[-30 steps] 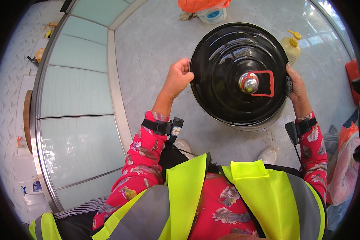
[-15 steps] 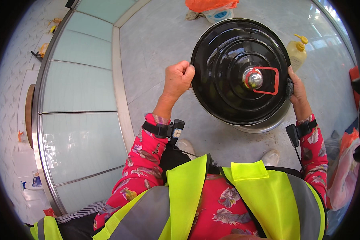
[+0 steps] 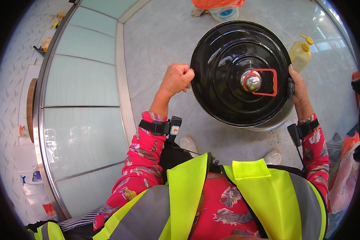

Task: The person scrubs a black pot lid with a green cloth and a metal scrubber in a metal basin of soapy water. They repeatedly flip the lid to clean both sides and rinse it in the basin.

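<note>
A large round black pot lid (image 3: 220, 88) with concentric ridges is held up in front of me. At its centre sits a shiny metal knob (image 3: 253, 83) with a red rectangular loop (image 3: 274, 82) around it. My left hand (image 3: 175, 82) is closed in a fist-like grip on the lid's left rim. At the right rim my right hand (image 3: 300, 91) presses a dark scouring pad (image 3: 290, 89) against the edge, its fingers partly hidden beneath the lid. Under the lid shows part of a metal basin (image 3: 274, 125), mostly covered.
A yellow pump bottle (image 3: 300, 55) stands just beyond my right hand. Farther off is a white bucket (image 3: 225, 14) topped with an orange bag (image 3: 218, 4). Frosted glass panels (image 3: 82, 140) run along the left. Plastic bags (image 3: 345, 176) lie at the right.
The lid and both hands have shifted slightly; the knob and red loop sit a little lower and farther left. Both hands keep their hold.
</note>
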`<state>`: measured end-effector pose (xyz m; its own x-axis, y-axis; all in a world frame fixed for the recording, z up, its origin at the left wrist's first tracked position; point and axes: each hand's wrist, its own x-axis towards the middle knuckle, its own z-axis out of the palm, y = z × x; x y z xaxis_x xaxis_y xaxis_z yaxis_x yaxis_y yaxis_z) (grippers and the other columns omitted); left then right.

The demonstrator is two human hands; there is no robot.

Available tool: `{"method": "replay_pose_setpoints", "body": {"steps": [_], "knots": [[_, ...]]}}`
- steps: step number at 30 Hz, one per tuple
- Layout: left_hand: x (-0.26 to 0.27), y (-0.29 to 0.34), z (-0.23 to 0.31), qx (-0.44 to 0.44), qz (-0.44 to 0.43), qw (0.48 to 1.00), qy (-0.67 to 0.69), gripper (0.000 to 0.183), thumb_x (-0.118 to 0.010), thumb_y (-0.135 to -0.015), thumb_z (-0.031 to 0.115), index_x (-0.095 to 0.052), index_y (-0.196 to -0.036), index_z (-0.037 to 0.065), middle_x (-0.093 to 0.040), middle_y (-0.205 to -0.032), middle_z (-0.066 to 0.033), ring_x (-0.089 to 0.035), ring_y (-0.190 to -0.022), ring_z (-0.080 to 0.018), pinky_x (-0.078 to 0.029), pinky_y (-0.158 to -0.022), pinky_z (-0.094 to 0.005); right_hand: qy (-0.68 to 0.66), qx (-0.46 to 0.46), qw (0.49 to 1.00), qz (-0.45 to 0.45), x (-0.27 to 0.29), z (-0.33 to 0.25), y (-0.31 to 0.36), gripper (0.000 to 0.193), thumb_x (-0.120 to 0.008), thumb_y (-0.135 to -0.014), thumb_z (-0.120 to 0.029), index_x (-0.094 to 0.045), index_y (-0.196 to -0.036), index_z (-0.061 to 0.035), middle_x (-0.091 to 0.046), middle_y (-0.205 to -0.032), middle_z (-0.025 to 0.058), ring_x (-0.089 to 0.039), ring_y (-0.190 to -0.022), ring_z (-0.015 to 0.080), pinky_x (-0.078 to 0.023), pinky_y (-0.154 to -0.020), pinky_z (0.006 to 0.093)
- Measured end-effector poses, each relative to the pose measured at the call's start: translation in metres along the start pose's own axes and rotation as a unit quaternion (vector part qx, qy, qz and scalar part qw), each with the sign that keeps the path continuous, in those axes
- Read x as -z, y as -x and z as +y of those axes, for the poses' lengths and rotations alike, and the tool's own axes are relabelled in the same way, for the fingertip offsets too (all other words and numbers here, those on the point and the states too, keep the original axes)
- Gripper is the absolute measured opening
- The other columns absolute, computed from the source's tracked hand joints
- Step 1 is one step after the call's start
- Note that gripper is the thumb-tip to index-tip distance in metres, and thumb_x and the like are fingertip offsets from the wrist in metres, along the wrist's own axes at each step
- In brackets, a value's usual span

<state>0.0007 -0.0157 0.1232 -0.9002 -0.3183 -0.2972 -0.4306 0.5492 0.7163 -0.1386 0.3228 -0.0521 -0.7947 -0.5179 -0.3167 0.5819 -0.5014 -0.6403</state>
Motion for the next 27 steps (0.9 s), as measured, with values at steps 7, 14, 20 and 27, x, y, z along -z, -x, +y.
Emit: {"method": "replay_pose_setpoints", "body": {"steps": [7, 14, 20, 27], "knots": [[-0.006, 0.002, -0.004, -0.093, 0.008, 0.995, 0.048, 0.021, -0.052, -0.080, 0.012, -0.050, -0.061, 0.004, -0.049, -0.049, 0.0004, -0.048, -0.041, -0.0071, -0.034, -0.039, -0.0211, -0.020, 0.017, 1.000, 0.016, -0.006, -0.004, 0.001, 0.034, -0.055, -0.092, -0.031, -0.061, -0.107, -0.0011, -0.066, -0.101, 0.0072, -0.065, -0.086, 0.0150, -0.052, -0.080, 0.0273], [-0.002, 0.002, -0.001, -0.038, 0.048, 0.998, 0.019, 0.026, -0.054, -0.076, 0.011, -0.045, -0.053, 0.003, -0.041, -0.046, 0.0022, -0.041, -0.040, -0.0061, -0.036, -0.038, -0.0242, 0.004, 0.026, 1.000, 0.003, -0.004, -0.006, 0.001, 0.034, -0.055, -0.092, -0.031, -0.062, -0.106, -0.0005, -0.066, -0.101, 0.0076, -0.065, -0.085, 0.0148, -0.052, -0.078, 0.0265], [-0.004, 0.000, -0.008, -0.063, 0.019, 0.998, 0.005, 0.021, -0.052, -0.075, 0.009, -0.046, -0.055, 0.003, -0.044, -0.048, 0.0019, -0.043, -0.041, -0.0062, -0.036, -0.040, -0.0233, 0.004, 0.009, 1.000, -0.002, -0.001, -0.006, -0.002, 0.034, -0.055, -0.092, -0.030, -0.059, -0.109, -0.0008, -0.065, -0.104, 0.0078, -0.064, -0.089, 0.0152, -0.051, -0.081, 0.0274], [-0.002, -0.002, -0.004, -0.031, 0.005, 0.999, 0.042, 0.015, -0.050, -0.075, 0.007, -0.050, -0.060, 0.004, -0.047, -0.052, 0.0016, -0.045, -0.043, -0.0058, -0.036, -0.041, -0.0219, -0.008, 0.002, 1.000, -0.006, 0.010, -0.008, -0.002, 0.035, -0.054, -0.093, -0.027, -0.055, -0.116, -0.0021, -0.063, -0.110, 0.0083, -0.062, -0.096, 0.0156, -0.050, -0.086, 0.0287]]}}
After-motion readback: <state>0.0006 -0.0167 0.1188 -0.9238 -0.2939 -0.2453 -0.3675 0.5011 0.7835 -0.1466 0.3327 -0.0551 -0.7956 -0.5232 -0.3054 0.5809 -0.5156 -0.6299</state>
